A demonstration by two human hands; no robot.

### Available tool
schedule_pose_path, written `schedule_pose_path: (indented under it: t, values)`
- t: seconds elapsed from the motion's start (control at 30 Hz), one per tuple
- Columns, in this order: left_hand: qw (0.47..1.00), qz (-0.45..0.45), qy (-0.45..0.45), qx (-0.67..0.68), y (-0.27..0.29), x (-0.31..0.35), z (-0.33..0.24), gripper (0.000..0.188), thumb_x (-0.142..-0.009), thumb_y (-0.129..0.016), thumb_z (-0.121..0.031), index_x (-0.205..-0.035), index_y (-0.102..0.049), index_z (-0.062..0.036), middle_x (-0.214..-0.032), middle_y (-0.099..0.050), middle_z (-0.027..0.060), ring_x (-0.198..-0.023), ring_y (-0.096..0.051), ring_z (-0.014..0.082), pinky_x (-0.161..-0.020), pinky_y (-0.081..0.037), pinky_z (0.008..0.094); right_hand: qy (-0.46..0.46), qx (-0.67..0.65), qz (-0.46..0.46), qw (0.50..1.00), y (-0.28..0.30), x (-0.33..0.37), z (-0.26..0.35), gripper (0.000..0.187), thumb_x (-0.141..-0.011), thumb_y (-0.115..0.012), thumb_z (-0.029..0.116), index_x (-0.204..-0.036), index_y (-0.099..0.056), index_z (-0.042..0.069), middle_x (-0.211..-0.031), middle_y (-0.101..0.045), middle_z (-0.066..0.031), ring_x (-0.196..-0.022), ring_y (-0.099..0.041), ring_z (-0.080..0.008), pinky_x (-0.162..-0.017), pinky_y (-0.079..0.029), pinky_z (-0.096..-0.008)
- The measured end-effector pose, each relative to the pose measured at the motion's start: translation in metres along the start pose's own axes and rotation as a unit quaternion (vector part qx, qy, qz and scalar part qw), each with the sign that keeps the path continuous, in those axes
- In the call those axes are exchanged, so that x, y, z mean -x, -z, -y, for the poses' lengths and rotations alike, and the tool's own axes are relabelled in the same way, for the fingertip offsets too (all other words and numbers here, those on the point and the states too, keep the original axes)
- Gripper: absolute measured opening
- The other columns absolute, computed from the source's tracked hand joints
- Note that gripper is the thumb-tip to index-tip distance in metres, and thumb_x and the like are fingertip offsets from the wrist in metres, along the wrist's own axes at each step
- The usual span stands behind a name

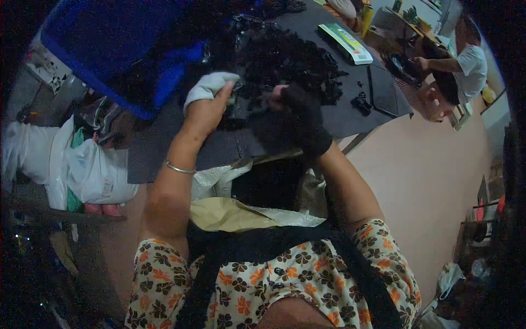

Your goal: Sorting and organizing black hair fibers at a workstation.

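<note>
A heap of small black parts (296,60) lies on the dark tabletop (164,159). My left hand (211,98), its fingers covered in white glove or cloth, is closed in a pinch at the near left side of the heap. Something dark shows beside its thumb, too unclear to name. My right hand (298,112), in a black glove with bare fingertips, is closed just to the right, at the heap's near edge. Whatever its fingers hold is hidden. Under the table edge, in front of my body, an open silver-and-tan sack (233,214) has a dark inside.
A large blue bin (109,55) stands at the far left. A green-and-white packet (345,44) and a few loose black pieces (361,103) lie on the table's right. White plastic bags (93,170) sit at left. Another person (468,68) at far right holds a dark basket (402,68).
</note>
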State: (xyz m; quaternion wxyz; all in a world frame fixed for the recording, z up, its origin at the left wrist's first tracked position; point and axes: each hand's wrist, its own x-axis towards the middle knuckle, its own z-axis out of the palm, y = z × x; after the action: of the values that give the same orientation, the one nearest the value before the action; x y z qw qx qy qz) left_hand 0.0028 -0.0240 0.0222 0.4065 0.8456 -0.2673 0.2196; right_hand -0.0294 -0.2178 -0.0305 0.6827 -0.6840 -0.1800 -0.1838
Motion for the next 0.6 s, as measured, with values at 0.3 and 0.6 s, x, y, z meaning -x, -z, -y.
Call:
schedule_pose_path:
  t: [0.3,0.6]
  values:
    - [0.946,0.119,0.225,0.201,0.004,0.017,-0.039,0.019,-0.082,-0.059,-0.018,-0.096,-0.063,-0.0065,-0.08,-0.06,0.001,-0.062,-0.056,0.0101,-0.055,-0.045,0.023,0.16,0.103,0.046,0.981,-0.017,0.011,0.015,0.01,-0.066,-0.056,0.002,-0.072,-0.049,0.005,-0.067,-0.051,-0.0098,-0.067,-0.05,-0.0272,-0.059,-0.039,-0.0303]
    - [0.961,0.166,0.162,0.151,0.025,0.037,-0.049,0.031,-0.077,-0.058,-0.004,-0.107,-0.058,-0.0064,-0.096,-0.054,0.0044,-0.071,-0.054,0.0097,-0.061,-0.046,0.0223,0.107,0.121,0.156,0.975,-0.009,0.014,0.039,0.016,-0.068,-0.057,0.002,-0.083,-0.053,0.003,-0.083,-0.055,-0.0122,-0.075,-0.054,-0.0282,-0.067,-0.044,-0.0336]
